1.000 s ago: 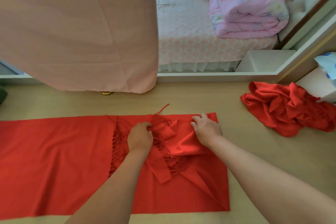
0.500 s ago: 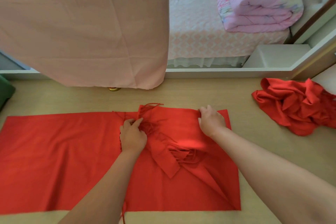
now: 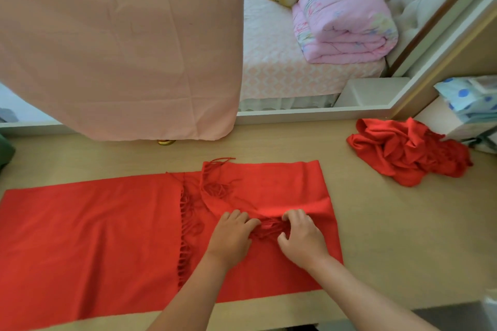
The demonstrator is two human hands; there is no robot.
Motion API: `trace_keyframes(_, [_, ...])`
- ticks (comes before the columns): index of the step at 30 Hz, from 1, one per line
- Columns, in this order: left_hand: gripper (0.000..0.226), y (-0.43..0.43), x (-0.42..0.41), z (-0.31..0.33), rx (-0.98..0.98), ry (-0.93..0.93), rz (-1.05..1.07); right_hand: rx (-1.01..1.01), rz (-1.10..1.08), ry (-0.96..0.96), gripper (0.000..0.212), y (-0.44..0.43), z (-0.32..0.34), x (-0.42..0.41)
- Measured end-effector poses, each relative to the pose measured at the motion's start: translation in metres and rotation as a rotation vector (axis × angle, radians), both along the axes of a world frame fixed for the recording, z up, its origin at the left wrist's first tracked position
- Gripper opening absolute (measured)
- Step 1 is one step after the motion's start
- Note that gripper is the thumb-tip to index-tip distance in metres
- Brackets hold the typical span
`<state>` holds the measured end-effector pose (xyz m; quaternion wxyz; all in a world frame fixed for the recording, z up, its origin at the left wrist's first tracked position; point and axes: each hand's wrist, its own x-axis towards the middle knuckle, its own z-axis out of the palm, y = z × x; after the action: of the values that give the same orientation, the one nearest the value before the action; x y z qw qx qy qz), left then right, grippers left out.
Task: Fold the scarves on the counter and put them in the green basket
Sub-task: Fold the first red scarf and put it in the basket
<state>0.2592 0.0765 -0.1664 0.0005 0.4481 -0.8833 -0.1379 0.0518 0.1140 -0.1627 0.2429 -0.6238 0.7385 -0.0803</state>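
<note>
Beige wooden table (image 3: 403, 236) stretches right of the right hand (image 3: 302, 239), past the edge of the flat red fringed scarf (image 3: 94, 236). The right hand and the left hand (image 3: 230, 235), fingers curled, pinch the scarf's bunched fringe.

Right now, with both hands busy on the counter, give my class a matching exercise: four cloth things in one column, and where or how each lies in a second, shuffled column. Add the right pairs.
Column one
1. spread red scarf
2. crumpled red scarf
3. pink quilt
4. pink cloth

Column two
A. folded, on the bed
B. hanging at the upper left
C. laid out on the counter, under the left hand and right hand
D. bunched in a heap at the right end of the counter

Pairs: 1-C, 2-D, 3-A, 4-B
</note>
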Motion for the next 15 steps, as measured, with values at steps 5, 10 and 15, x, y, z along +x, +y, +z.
trace_keyframes(5, [0.012,0.002,0.028,0.003,-0.138,0.122,0.01,0.157,-0.085,-0.081,0.065,0.015,0.003,0.012])
trace_keyframes(10, [0.017,0.018,0.068,0.018,-0.064,0.29,0.129,0.175,0.04,0.158,0.029,0.022,0.02,0.016])
trace_keyframes(15, [0.016,0.049,0.104,0.022,-0.064,0.33,0.195,-0.104,0.192,0.189,0.027,0.044,0.021,0.012])
